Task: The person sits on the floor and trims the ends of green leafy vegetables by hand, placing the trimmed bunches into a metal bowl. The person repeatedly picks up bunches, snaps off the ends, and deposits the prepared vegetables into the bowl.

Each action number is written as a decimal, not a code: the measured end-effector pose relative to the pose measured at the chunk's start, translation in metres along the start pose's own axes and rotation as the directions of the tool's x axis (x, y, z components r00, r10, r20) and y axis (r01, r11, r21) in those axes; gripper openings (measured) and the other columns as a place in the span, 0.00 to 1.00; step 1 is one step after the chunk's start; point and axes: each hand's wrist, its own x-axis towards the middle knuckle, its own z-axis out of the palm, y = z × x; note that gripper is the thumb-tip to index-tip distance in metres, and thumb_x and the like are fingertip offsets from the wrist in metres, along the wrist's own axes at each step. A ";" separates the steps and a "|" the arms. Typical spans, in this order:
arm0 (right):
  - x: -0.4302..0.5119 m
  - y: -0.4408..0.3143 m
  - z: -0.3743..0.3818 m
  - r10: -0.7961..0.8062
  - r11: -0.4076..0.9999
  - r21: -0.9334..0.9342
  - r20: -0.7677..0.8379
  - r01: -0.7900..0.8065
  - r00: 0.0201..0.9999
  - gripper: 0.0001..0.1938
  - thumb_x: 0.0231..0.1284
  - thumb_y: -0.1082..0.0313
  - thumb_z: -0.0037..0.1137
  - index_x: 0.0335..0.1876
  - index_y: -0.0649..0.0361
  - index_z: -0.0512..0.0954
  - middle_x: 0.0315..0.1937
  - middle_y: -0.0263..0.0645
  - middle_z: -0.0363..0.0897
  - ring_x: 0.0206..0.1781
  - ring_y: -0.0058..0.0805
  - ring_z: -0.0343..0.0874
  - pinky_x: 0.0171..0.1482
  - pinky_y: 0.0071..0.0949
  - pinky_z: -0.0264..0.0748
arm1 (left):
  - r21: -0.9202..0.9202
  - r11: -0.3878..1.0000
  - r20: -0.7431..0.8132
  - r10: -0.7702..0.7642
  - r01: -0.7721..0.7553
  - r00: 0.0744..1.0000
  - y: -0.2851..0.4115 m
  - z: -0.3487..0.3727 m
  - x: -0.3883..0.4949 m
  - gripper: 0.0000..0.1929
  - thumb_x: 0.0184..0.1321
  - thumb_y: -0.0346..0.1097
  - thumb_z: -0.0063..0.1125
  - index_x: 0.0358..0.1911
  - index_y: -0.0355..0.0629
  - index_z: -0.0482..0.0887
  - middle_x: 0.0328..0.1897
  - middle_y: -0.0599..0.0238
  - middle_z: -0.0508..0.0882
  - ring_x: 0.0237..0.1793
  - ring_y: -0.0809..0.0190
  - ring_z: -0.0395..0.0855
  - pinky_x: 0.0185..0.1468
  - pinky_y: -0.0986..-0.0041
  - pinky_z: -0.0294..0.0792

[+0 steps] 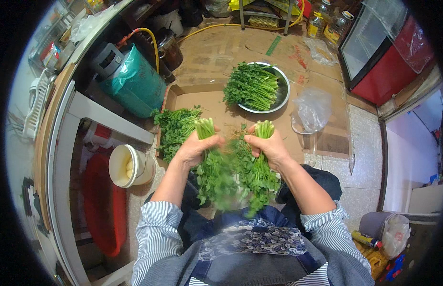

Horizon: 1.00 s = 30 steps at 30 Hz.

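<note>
My left hand (195, 145) grips a bunch of leafy green herb stems (205, 128), perhaps coriander or celery, stem ends up and leaves hanging down, blurred at the right side. A second bunch (264, 129) is in my right hand (269, 146), held the same way, its leaves close beside the first. Beyond my hands, a metal bowl (288, 91) holds a large heap of the same greens (253, 85), stems pointing right. Another pile of greens (176, 128) lies in a flat cardboard box (198, 93), just left of my left hand. Loose scraps lie between my hands.
A white bucket (132, 166) with pale items stands at left, near a red basin (105, 203) under a table. Behind stand a wrapped gas cylinder (133, 84) and a lidded pot (170, 48). A clear plastic bag (311, 110) lies right of the bowl, oil bottles (315, 25) farther back.
</note>
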 end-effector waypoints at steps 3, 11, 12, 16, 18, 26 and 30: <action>-0.005 0.004 0.013 -0.017 0.996 -0.082 0.033 0.019 0.999 0.10 0.58 0.73 0.68 0.42 0.63 0.78 0.28 0.31 0.77 0.22 0.17 0.71 0.23 0.21 0.67 | 0.040 0.998 0.069 -0.041 0.039 0.997 -0.009 0.017 0.003 0.30 0.56 0.39 0.74 0.59 0.39 0.72 0.48 0.63 0.84 0.48 0.63 0.82 0.53 0.69 0.73; -0.004 0.025 0.018 -0.259 0.889 -0.366 0.096 0.276 0.961 0.18 0.56 0.67 0.72 0.50 0.64 0.79 0.42 0.38 0.86 0.45 0.24 0.82 0.50 0.28 0.79 | 0.219 0.975 0.098 0.009 -0.031 0.995 -0.023 0.054 0.000 0.35 0.52 0.27 0.71 0.65 0.39 0.68 0.58 0.62 0.79 0.58 0.64 0.77 0.61 0.70 0.71; -0.003 0.027 0.017 -0.272 0.885 -0.369 0.082 0.283 0.959 0.18 0.56 0.67 0.71 0.50 0.64 0.79 0.42 0.38 0.85 0.45 0.23 0.82 0.49 0.28 0.79 | 0.246 0.968 0.088 0.022 -0.043 0.996 -0.024 0.058 -0.001 0.38 0.53 0.27 0.71 0.68 0.40 0.65 0.62 0.62 0.77 0.59 0.64 0.76 0.62 0.70 0.70; 0.001 0.029 0.011 -0.291 0.888 -0.367 0.021 0.278 0.956 0.16 0.58 0.68 0.70 0.49 0.64 0.79 0.40 0.37 0.85 0.43 0.23 0.82 0.47 0.28 0.79 | 0.014 0.999 0.130 -0.052 0.050 0.990 -0.018 0.056 -0.004 0.36 0.61 0.31 0.68 0.71 0.40 0.62 0.64 0.64 0.75 0.61 0.66 0.74 0.64 0.71 0.69; 0.002 0.027 0.009 -0.264 0.913 -0.327 -0.024 0.242 0.964 0.16 0.58 0.69 0.69 0.49 0.64 0.79 0.39 0.36 0.85 0.41 0.22 0.82 0.45 0.27 0.79 | -0.032 0.997 0.108 -0.068 0.071 0.992 -0.012 0.053 -0.005 0.34 0.64 0.34 0.66 0.71 0.41 0.62 0.64 0.65 0.75 0.61 0.66 0.75 0.63 0.72 0.69; -0.004 0.021 0.009 -0.132 0.964 -0.228 0.028 0.135 0.991 0.13 0.59 0.69 0.68 0.47 0.63 0.80 0.34 0.32 0.83 0.32 0.18 0.79 0.35 0.22 0.76 | 0.050 0.998 0.019 0.030 -0.031 0.999 -0.018 0.054 -0.004 0.28 0.64 0.34 0.67 0.65 0.42 0.70 0.57 0.67 0.80 0.56 0.67 0.78 0.60 0.73 0.71; 0.000 0.020 0.004 -0.087 0.992 -0.084 0.038 0.090 0.995 0.11 0.59 0.70 0.68 0.45 0.62 0.80 0.31 0.31 0.81 0.28 0.18 0.75 0.31 0.21 0.73 | -0.003 1.000 -0.063 0.025 -0.025 0.998 -0.019 0.043 0.000 0.23 0.62 0.31 0.68 0.60 0.42 0.74 0.51 0.69 0.82 0.51 0.67 0.81 0.57 0.73 0.73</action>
